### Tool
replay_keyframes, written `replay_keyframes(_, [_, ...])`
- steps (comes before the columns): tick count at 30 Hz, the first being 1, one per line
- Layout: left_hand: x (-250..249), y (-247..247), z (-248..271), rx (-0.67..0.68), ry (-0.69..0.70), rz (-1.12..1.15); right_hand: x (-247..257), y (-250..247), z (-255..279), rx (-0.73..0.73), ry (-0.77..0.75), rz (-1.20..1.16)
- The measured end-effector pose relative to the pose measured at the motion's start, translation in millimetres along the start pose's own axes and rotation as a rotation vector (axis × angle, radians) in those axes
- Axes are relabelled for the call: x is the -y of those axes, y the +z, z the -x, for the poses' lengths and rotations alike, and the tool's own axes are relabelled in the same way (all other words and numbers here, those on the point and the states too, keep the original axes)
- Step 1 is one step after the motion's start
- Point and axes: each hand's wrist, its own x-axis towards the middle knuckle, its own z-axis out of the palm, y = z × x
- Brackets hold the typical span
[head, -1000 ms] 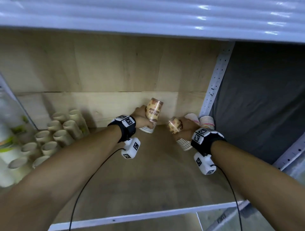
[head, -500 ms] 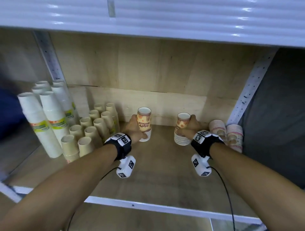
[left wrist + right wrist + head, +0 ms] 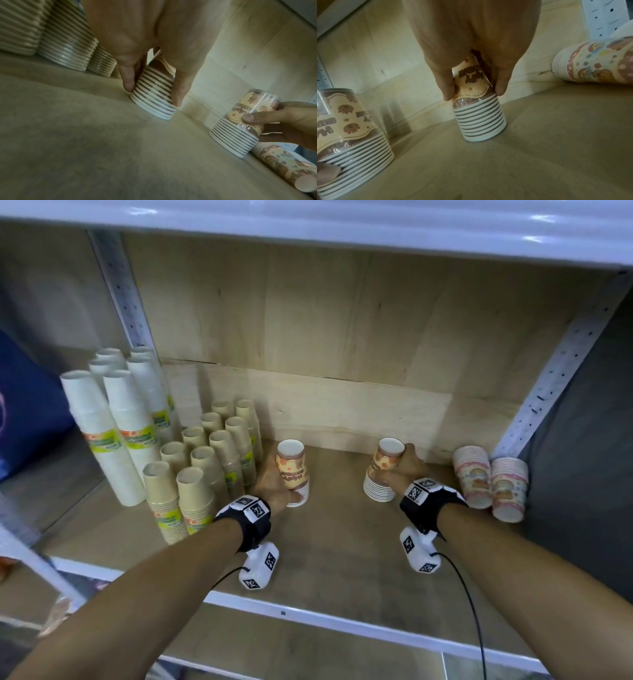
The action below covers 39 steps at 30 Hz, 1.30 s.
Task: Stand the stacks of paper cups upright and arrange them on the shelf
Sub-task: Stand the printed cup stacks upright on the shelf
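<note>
Two wrapped stacks of orange-and-brown printed paper cups stand rims down on the wooden shelf (image 3: 342,546). My left hand (image 3: 274,486) grips the left stack (image 3: 293,470) (image 3: 154,94), finger and thumb on either side of it, just right of the kraft cup stacks. My right hand (image 3: 404,470) grips the right stack (image 3: 385,470) (image 3: 479,115) near the back panel. Each stack also shows in the other wrist view: the right stack (image 3: 240,128) and the left stack (image 3: 351,128).
Tall white cup stacks (image 3: 113,433) and several brown kraft stacks (image 3: 205,460) fill the shelf's left. Two pink-printed stacks (image 3: 489,484) stand by the right post (image 3: 548,392). A white shelf edge (image 3: 308,614) runs along the front, another shelf overhead.
Both stacks went from tilted in my hands to standing upright on the shelf. My head turned left, bringing the white and kraft stacks into view.
</note>
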Motion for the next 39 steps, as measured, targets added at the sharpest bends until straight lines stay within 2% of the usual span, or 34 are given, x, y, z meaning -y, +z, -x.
replay_keyframes(4, [-1, 1, 0, 0.003, -0.029, 0.053, -5, -1, -2, 0.012, -0.005, 0.002])
replay_keyframes(10, [-26, -13, -11, -0.025, 0.012, 0.137, 3, -11, -7, -0.004, -0.015, -0.063])
replay_keyframes(18, [-104, -53, -44, -0.018, 0.107, 0.089, 17, -60, -18, -0.028, -0.045, -0.052])
replay_keyframes(23, [-161, -54, -58, 0.031, 0.221, 0.064, 11, -102, -23, -0.131, -0.039, -0.021])
replay_keyframes(32, [-250, 18, -56, 0.179, 0.388, 0.048, -38, -164, -27, -0.312, 0.056, -0.023])
replay_keyframes(36, [-269, 67, -48, 0.316, 0.408, 0.040, -65, -170, -21, -0.383, 0.155, -0.029])
replay_keyframes(39, [-273, 107, -41, 0.412, 0.404, 0.003, -86, -172, -16, -0.378, 0.202, 0.008])
